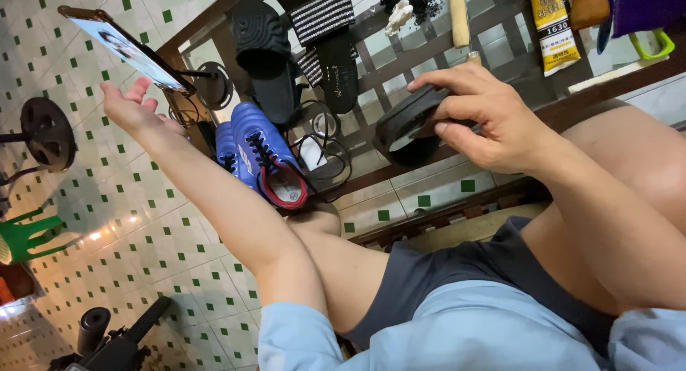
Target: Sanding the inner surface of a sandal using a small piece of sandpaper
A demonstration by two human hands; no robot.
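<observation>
My left hand (132, 108) reaches out with fingers spread, touching the lower edge of a phone (127, 48) on a black stand; its screen is lit. My right hand (486, 114) grips a black shoe (409, 124), holding it on edge above a wooden-framed glass table (443, 53). A pair of blue lace-up sports shoes (261, 153) stands on the tiled floor between my arms, beside my bare knee (318, 221).
Black sandals (268, 57), a striped slipper (321, 14), a yellow glue tube (554, 28), a wooden-handled tool (459, 14) and cables lie on the table. A green plastic stool (28, 235) and round black stands (46, 132) are at left. A tripod (114, 339) lies at bottom left.
</observation>
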